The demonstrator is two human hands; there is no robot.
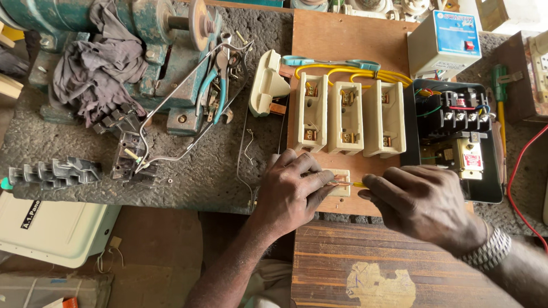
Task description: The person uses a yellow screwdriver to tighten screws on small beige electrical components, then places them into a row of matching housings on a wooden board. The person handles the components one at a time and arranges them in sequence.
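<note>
My left hand (pixel 292 191) presses on a small cream terminal block (pixel 341 183) at the near edge of a brown wooden board (pixel 342 45). My right hand (pixel 419 202) pinches a thin yellow wire (pixel 358 184) whose end reaches into that block. Just beyond stand three cream fuse holders (pixel 345 118) side by side, linked by yellow wires (pixel 354 73) along their far end. A loose cream fuse cover (pixel 267 84) lies to their left.
A black starter box (pixel 456 134) with red, green and blue wires sits at the right, a white and blue box (pixel 444 43) behind it. A green bench grinder (pixel 165 51) with a grey rag, pliers (pixel 214 91), teal scissors (pixel 331 61), a green screwdriver (pixel 500 94).
</note>
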